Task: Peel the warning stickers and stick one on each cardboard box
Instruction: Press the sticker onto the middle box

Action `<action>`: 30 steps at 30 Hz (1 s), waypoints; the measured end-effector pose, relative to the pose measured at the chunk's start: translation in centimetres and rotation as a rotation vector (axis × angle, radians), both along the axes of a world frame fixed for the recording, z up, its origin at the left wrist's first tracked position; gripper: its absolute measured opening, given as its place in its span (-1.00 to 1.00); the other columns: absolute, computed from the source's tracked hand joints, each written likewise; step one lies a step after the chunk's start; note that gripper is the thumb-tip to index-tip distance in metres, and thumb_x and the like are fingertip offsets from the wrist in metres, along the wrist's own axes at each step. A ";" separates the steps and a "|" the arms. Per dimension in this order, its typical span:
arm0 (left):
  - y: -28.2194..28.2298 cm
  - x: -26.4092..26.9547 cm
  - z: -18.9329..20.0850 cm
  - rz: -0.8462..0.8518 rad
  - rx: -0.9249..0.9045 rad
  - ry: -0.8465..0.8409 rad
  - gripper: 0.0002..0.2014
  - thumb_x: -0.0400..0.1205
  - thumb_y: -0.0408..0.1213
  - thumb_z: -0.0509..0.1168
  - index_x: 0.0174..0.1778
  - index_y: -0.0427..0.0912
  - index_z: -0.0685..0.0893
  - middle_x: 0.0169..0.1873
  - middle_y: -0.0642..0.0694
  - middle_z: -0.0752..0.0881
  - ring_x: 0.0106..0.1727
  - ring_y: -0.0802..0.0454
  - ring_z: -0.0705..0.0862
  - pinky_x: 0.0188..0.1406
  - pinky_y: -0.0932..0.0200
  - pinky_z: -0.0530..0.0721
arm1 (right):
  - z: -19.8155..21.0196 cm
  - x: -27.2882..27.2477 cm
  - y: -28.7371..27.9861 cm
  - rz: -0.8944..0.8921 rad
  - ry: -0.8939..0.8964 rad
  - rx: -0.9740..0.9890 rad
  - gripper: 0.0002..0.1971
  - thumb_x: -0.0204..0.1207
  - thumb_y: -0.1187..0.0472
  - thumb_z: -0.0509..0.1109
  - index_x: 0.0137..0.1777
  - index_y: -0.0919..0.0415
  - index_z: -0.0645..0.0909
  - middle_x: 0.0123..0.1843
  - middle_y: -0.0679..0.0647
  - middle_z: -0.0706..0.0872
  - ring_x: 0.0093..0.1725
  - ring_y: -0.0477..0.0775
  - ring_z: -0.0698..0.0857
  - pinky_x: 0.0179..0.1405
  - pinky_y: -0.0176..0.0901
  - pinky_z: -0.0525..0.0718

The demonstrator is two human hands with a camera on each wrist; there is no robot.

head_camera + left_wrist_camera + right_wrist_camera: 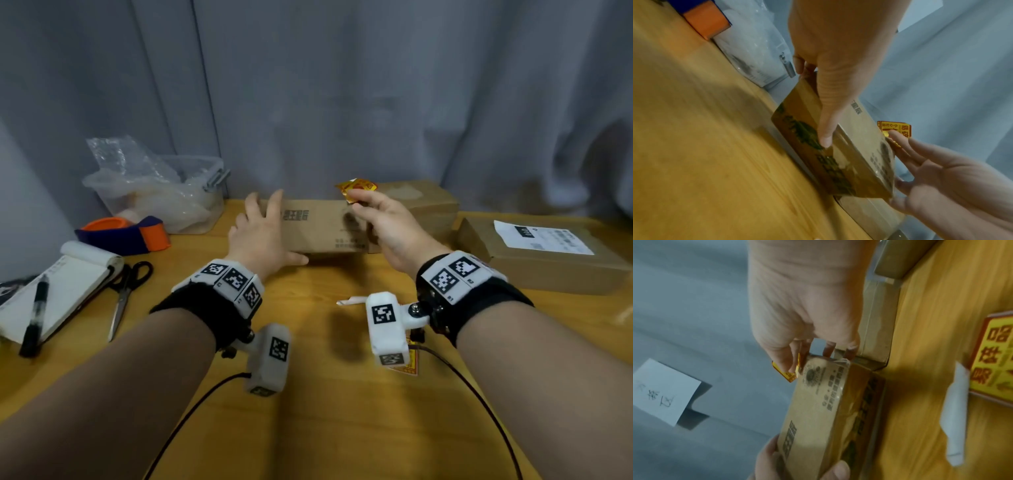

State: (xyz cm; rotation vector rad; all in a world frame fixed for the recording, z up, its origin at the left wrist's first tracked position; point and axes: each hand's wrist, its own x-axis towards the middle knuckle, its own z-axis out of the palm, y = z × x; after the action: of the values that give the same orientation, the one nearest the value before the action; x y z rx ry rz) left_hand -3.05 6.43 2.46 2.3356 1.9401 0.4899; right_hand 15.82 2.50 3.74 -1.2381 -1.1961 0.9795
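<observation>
A long cardboard box point(318, 229) lies at the back middle of the wooden table. My left hand point(270, 226) holds its left end, thumb on the front face and fingers over the top; the left wrist view shows the fingers curled behind the box point(859, 146). My right hand point(363, 202) pinches a yellow and red warning sticker point(356, 186) between thumb and forefinger, just above the box's right end. In the right wrist view the sticker point(789, 376) hangs at the corner of the box point(813, 410), close to it; contact cannot be told.
Two more cardboard boxes stand at the right: one point(424, 202) at the back, one point(541, 253) with a white label. A sticker sheet point(995, 360) and a white backing strip point(351, 300) lie near me. A plastic tub point(164, 192), tape dispenser point(126, 233), scissors point(126, 291) and notepad point(51, 291) sit left.
</observation>
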 end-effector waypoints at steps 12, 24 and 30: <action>-2.3 0.6 1.8 -0.256 0.172 0.320 0.02 0.24 0.18 0.51 0.52 -0.21 0.21 0.38 -0.18 0.41 0.42 -0.19 0.38 0.47 -0.08 0.28 | 2.3 -0.5 -4.3 -0.070 -0.467 0.061 -0.88 0.50 0.28 0.44 0.02 0.18 0.73 -0.04 0.10 0.68 -0.09 -0.03 0.60 -0.08 -0.22 0.62; -2.2 0.5 1.3 -0.381 0.181 0.306 0.06 0.33 0.04 0.52 0.63 -0.13 0.02 0.46 -0.18 0.34 0.47 -0.17 0.33 0.54 -0.04 0.22 | 0.8 -1.8 -3.0 -0.140 -0.607 0.027 -0.90 0.49 0.09 0.45 -0.18 -0.18 0.71 -0.02 -0.10 0.68 0.21 0.13 0.62 0.31 0.24 0.53; -2.2 0.2 1.2 -0.426 0.208 0.295 0.06 0.35 0.03 0.51 0.64 0.06 -0.05 0.39 -0.21 0.39 0.39 -0.19 0.37 0.44 -0.07 0.32 | 0.3 -1.7 -2.4 -0.166 -0.600 0.038 -0.92 0.49 0.10 0.45 -0.13 -0.15 0.73 -0.15 -0.22 0.63 0.20 0.11 0.63 0.33 0.24 0.51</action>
State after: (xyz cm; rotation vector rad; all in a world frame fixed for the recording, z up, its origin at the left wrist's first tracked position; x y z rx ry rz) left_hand -2.86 4.25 3.67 2.9943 1.4662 0.3372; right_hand 14.13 0.10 4.01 -1.6335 -1.5249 0.4648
